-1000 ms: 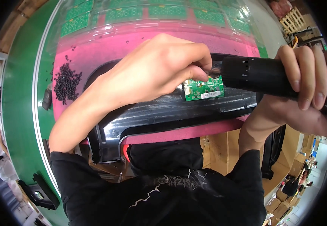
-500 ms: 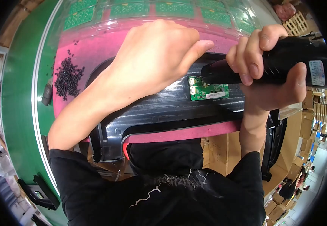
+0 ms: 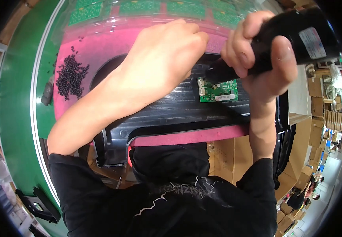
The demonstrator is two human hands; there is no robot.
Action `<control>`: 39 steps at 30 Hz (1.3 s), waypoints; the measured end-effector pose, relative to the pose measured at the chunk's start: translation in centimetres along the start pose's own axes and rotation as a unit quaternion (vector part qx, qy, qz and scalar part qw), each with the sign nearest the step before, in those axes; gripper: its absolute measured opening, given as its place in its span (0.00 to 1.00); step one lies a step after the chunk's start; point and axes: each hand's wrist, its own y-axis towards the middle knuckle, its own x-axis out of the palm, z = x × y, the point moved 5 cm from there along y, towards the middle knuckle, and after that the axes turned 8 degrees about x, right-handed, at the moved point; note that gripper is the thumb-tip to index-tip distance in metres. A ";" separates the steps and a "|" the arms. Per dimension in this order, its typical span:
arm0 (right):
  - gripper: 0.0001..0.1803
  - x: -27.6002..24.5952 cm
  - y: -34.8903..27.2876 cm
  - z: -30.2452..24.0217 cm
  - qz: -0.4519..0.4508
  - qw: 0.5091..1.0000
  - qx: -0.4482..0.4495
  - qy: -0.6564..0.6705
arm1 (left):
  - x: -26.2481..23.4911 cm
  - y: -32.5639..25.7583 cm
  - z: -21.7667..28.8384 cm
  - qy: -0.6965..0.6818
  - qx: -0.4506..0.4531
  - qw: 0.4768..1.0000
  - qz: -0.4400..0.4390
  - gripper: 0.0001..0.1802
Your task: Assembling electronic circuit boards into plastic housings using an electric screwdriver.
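My right hand point(image 3: 254, 55) is wrapped round a black electric screwdriver point(image 3: 293, 25). The tool slants down to the left, its nose over the upper left part of a small green circuit board point(image 3: 210, 95); whether its bit touches the board cannot be seen. The board rests inside a large black plastic housing point(image 3: 171, 114). Just left of the screwdriver's nose, my left hand point(image 3: 167, 59) hangs over the housing with its back up and its fingers curled in. The fingertips are hidden, and so is anything between them.
A heap of small black screws point(image 3: 71, 77) lies on the pink mat point(image 3: 100, 41) at left, with a dark grey lump point(image 3: 47, 94) beside it. Clear plastic trays point(image 3: 139, 21) with several green boards stand at the far side. A cardboard box point(image 3: 234, 156) is at lower right.
The screwdriver's rear end has swung upward and my right hand has moved up and left with it. My left thumb, sticking out before, is now tucked out of sight.
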 end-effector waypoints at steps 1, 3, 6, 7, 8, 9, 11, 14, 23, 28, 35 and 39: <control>0.26 0.0 0.0 0.0 -0.015 1.000 0.004 -0.007 | 0.2 -0.1 0.1 0.002 -0.003 1.000 -0.009 0.07; 0.27 0.3 -0.6 0.1 -0.015 1.000 0.004 0.006 | 0.1 0.1 0.4 0.007 -0.005 1.000 -0.019 0.07; 0.29 -0.4 -1.4 -0.3 -0.005 0.996 -0.027 0.082 | 0.0 0.3 0.9 -0.045 -0.040 0.997 -0.054 0.07; 0.29 -0.6 -1.8 -0.7 0.020 0.999 -0.013 0.026 | 0.1 0.2 1.1 -0.069 -0.024 0.996 -0.056 0.07; 0.29 -0.8 -2.2 -1.2 0.031 0.998 -0.020 0.057 | 0.1 0.2 1.3 -0.095 -0.007 0.994 -0.060 0.07; 0.29 -1.2 -2.5 -1.4 0.043 0.995 -0.026 0.087 | 0.1 0.1 1.2 -0.093 -0.008 0.994 -0.061 0.07; 0.29 -2.0 -2.7 -3.0 -0.019 0.981 -0.090 0.170 | 0.6 0.3 1.3 -0.112 0.048 0.989 -0.079 0.08; 0.26 -3.0 -3.7 -4.8 0.001 0.967 -0.140 0.211 | 1.3 0.9 1.6 -0.239 0.042 0.969 -0.040 0.08; 0.24 -6.0 -5.6 -4.5 0.083 0.947 -0.169 0.261 | 1.8 1.6 1.2 -0.328 -0.057 0.941 -0.053 0.06; 0.29 -3.3 -4.3 -4.6 -0.054 0.989 -0.046 0.132 | 1.1 1.6 2.9 -0.190 0.064 0.979 -0.035 0.07; 0.31 -1.2 -4.3 -2.8 -0.072 0.989 -0.050 0.118 | 0.3 1.9 2.1 -0.141 0.022 0.990 -0.001 0.05; 0.32 -0.1 -5.0 -2.9 -0.003 0.998 0.019 0.058 | 0.7 1.4 1.7 -0.153 0.032 0.988 -0.001 0.05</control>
